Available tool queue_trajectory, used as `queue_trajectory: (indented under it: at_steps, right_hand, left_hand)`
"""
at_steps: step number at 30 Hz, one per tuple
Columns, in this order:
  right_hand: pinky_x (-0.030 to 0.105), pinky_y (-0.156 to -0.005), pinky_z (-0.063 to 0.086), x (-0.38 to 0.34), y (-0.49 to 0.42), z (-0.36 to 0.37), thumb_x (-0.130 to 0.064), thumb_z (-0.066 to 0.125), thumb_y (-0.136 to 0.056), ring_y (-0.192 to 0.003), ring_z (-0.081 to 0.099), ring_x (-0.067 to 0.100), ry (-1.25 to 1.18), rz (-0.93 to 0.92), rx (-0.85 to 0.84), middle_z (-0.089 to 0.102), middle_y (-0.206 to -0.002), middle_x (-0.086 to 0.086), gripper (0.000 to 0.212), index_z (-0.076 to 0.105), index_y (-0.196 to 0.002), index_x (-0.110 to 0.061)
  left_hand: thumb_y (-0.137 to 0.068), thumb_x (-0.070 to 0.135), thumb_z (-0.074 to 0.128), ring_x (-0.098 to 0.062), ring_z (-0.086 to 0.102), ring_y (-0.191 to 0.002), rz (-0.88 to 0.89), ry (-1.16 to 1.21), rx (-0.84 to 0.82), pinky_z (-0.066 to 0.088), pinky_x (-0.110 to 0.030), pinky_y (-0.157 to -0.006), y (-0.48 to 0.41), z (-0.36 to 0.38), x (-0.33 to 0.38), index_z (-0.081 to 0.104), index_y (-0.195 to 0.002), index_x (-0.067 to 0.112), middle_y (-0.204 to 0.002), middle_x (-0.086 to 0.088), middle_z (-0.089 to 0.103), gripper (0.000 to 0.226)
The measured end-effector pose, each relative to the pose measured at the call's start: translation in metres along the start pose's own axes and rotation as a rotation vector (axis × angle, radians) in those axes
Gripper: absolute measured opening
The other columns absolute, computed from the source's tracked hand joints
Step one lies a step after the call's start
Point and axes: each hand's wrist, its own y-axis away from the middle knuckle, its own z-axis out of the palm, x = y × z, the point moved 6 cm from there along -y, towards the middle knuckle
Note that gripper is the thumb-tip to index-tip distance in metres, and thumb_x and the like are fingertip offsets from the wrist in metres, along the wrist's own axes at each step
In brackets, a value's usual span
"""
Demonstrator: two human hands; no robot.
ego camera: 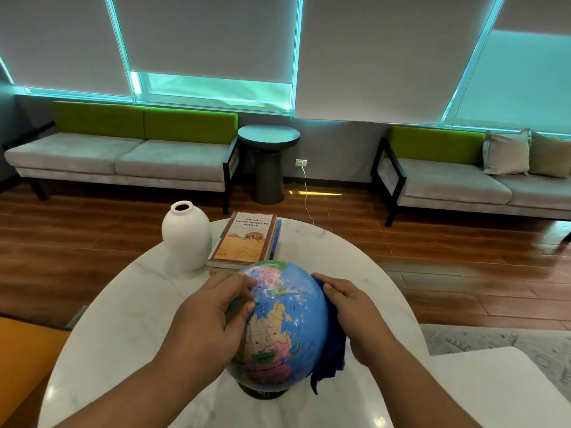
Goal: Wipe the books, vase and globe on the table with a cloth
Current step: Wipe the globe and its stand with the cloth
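The right hand [346, 307] lay flat, fingers [332, 287] together, pressing a dark blue cloth [333, 350] against the globe's [284, 322] right side. The left hand [213, 307] curled loosely around the globe's left side, steadying it. The globe stood between both hands on the white desk [123, 319]; vase [186, 236] and books [244, 239] sat beyond it.

Pretty dim room overall, lit mostly by teal daylight leaking around the window blinds [204, 38]. Soft glare spots are seen on the marble table [129, 319]. Straight lines get bent by wide-angle distortion, and the right-edge floor [525, 242] is smeared with blur.
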Motion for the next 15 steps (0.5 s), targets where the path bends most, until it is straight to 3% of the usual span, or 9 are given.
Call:
queue_trajectory:
  at_steps: [3,6,9,13,15]
  right_hand:
    - [0.034,-0.098,0.048,0.000,-0.004,0.003,-0.016,0.046,-0.100,-0.105,0.060,0.011,0.013,0.054,-0.015,0.066,-0.115,-0.007,0.029,0.071,-0.101,-0.031]
    - [0.020,-0.093,0.043,-0.022,-0.001,0.007,-0.017,0.046,-0.100,-0.106,0.054,0.003,0.104,-0.119,-0.011,0.057,-0.113,-0.013,0.030,0.071,-0.108,-0.031]
    - [0.008,-0.082,0.037,-0.033,0.001,0.011,-0.018,0.046,-0.100,-0.104,0.051,0.000,0.186,-0.198,-0.065,0.053,-0.109,-0.013,0.029,0.070,-0.111,-0.031]
    - [0.013,-0.080,0.044,-0.022,-0.003,0.006,-0.016,0.048,-0.100,-0.099,0.056,0.001,0.071,-0.051,-0.032,0.061,-0.108,-0.013,0.026,0.069,-0.106,-0.028]
    - [0.017,-0.085,0.045,-0.021,-0.002,0.005,-0.017,0.048,-0.100,-0.102,0.056,0.003,0.121,-0.071,-0.001,0.060,-0.112,-0.011,0.025,0.068,-0.108,-0.030]
  left_hand:
    - [-0.086,0.016,0.067,0.015,0.048,-0.105,0.006,-0.018,-0.002,0.047,-0.008,-0.078,0.000,0.001,0.001,0.052,-0.083,0.047,-0.107,0.031,0.055,0.034]
    - [-0.086,0.016,0.067,0.014,0.050,-0.104,-0.015,-0.006,0.003,0.042,-0.001,-0.077,-0.001,-0.002,-0.002,0.051,-0.078,0.046,-0.107,0.027,0.058,0.035]
    - [-0.086,0.017,0.067,0.010,0.052,-0.104,-0.018,-0.011,0.008,0.043,-0.006,-0.079,-0.001,-0.001,-0.003,0.051,-0.077,0.045,-0.108,0.025,0.058,0.034]
    - [-0.086,0.018,0.067,0.013,0.050,-0.103,-0.003,-0.023,0.006,0.044,-0.006,-0.079,0.000,-0.001,0.000,0.050,-0.078,0.046,-0.108,0.027,0.057,0.033]
    - [-0.087,0.018,0.066,0.014,0.050,-0.103,-0.004,-0.022,0.005,0.043,-0.004,-0.078,0.000,-0.001,0.001,0.049,-0.077,0.046,-0.108,0.026,0.058,0.034]
